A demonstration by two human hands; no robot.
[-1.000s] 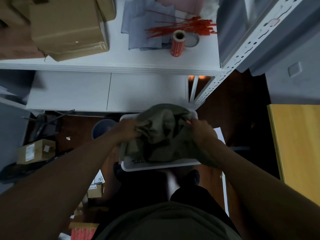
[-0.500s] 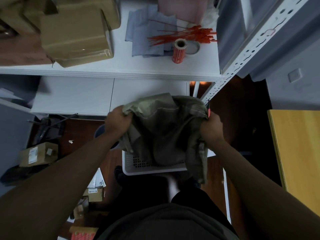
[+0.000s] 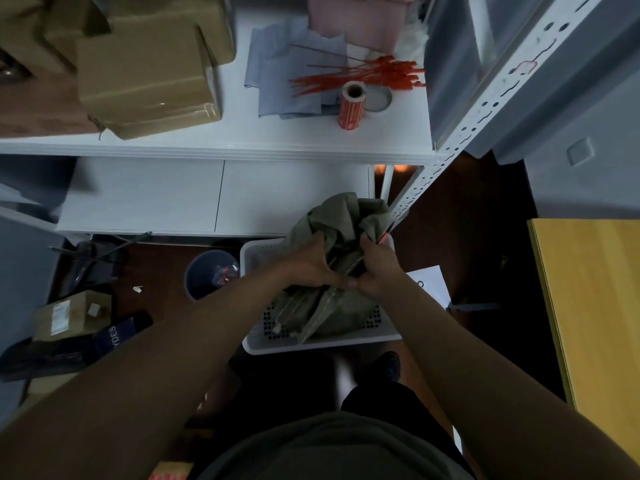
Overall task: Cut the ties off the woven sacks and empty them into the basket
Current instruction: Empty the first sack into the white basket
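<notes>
Over the basket point(image 3: 311, 344), both hands now together, sack point(image 3: 343, 216) bunched

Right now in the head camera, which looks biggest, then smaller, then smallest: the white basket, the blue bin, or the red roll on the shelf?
1. White basket, biggest, though the green sack covers much of it.
2. Blue bin, partly behind the arm.
3. Red roll, smallest. It stands on a shelf nearer the camera, so it may look bigger than it is.

The sack point(image 3: 332, 306) hides the basket's point(image 3: 322, 344) inside, and its folds cover both hands' fingers.
</notes>
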